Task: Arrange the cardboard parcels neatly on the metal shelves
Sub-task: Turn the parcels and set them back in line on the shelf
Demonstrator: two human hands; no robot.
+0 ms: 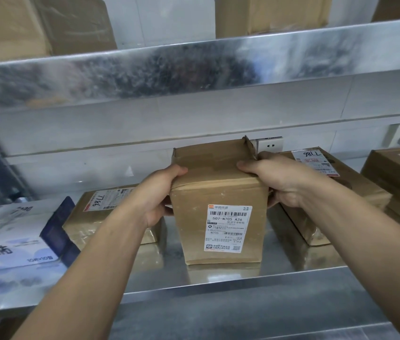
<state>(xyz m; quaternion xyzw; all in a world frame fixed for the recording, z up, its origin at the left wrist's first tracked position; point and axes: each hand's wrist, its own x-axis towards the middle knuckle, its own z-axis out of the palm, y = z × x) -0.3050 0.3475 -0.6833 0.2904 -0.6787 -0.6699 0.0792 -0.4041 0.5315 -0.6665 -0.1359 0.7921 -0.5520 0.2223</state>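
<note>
We find narrow bare strips of shelf [292, 261] beside the upright parcel [218, 190], hemmed by the left flat parcel [88, 219], the right flat parcel [341, 192] and the upper shelf [194, 69] overhead.

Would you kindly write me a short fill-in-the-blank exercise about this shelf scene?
1. The left hand and right hand grip a tall parcel standing on a shelf made of ____.
2. Its white label reads 507-N705 ____.
3. The flat parcel to its left bears the handwritten number ____.
4. The box at far left is white and ____.
Missing words: metal; A26; 7786; blue.
</note>
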